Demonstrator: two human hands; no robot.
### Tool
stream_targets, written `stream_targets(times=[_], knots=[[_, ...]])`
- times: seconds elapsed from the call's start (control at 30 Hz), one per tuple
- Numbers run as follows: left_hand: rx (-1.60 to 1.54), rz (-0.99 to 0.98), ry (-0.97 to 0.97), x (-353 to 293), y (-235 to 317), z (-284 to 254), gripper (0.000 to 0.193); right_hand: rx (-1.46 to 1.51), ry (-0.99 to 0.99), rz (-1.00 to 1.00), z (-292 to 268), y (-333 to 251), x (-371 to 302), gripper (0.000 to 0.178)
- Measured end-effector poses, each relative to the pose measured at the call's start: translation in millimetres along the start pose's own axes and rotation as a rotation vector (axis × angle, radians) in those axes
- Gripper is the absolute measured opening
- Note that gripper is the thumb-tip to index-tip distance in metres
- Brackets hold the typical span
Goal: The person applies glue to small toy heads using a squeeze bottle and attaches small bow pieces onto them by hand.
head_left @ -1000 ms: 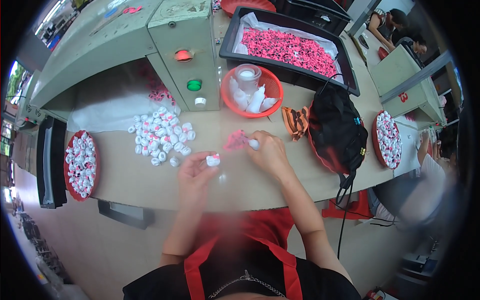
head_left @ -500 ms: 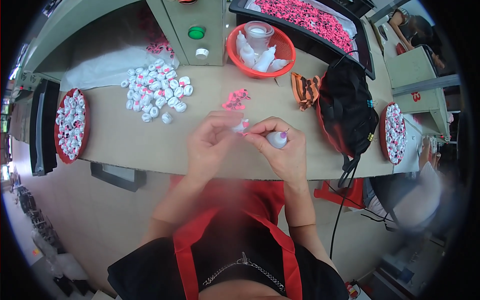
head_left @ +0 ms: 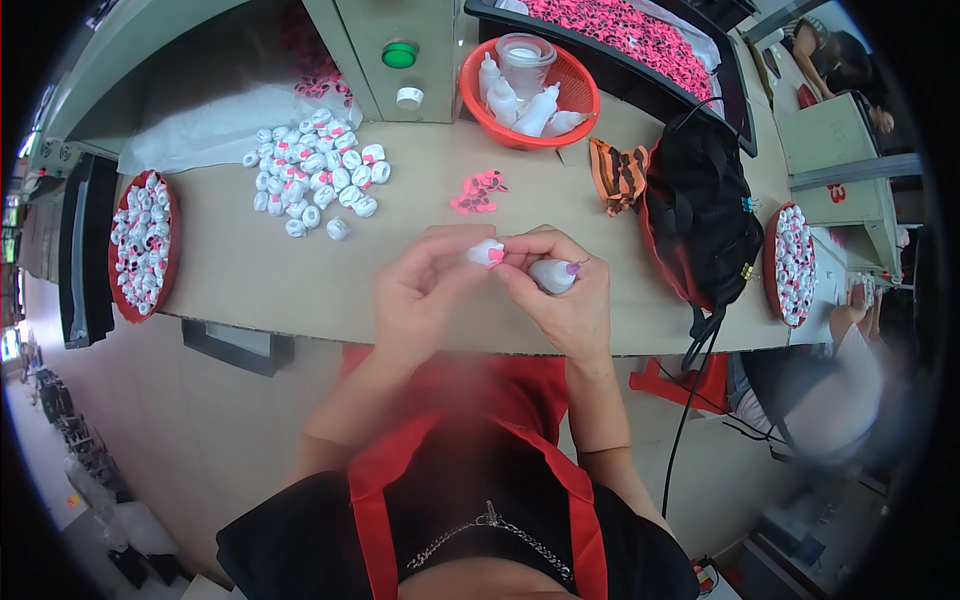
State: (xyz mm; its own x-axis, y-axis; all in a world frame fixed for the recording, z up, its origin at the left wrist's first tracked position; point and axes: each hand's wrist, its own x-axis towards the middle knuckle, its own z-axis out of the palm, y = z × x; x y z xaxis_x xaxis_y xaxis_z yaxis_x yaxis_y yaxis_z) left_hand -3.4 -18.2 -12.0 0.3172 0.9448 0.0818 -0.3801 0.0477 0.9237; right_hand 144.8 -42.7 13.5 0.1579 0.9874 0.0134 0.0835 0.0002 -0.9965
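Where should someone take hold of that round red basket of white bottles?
Probably by the near rim of the basket, coming from the front. It stands upright, its wall rising to a round edge that looks easy to pinch. The machine crowds its left and the black tray its back, while nothing visibly crowds its front.

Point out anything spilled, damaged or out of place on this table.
Nothing looks spilled or damaged. Only the crumpled striped cloth beside the black bag looks slightly out of place near the small pink pieces.
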Motion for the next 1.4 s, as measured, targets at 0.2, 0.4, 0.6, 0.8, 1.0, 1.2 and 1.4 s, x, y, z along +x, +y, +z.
stream_targets(times=[0.2, 0.4, 0.6, 0.8, 1.0, 1.2, 1.4], knots=[[0.126, 0.104, 0.081, 5, -2, 7, 0.021, 0.024, -0.026, -0.011, 4, 5, 10, 0.014], [0.195, -0.03, 0.131, 3, 2, 14, 0.021, -0.043, 0.01, -0.026, 1, 4, 7, 0.012], [0.284, -0.033, 0.117, -1, -6, 6, 0.022, 0.012, -0.043, -0.037, -5, 9, 4, 0.014], [-0.006, -0.157, 0.125, 12, -1, 10, 0.02, -0.14, 0.072, -0.312, -9, -3, 4, 0.017], [-0.206, -0.249, 0.031, 17, -7, 8, 0.021, -0.096, -0.034, -0.464, -22, 6, 5, 0.019], [0.053, -0.135, -0.129, 8, -3, 2, 0.021, 0.246, -0.115, -0.13, -25, 9, -1, 0.014], [0.031, -0.075, -0.051, 7, -3, 6, 0.02, 0.317, -0.094, -0.004, -14, 2, -4, 0.015]])
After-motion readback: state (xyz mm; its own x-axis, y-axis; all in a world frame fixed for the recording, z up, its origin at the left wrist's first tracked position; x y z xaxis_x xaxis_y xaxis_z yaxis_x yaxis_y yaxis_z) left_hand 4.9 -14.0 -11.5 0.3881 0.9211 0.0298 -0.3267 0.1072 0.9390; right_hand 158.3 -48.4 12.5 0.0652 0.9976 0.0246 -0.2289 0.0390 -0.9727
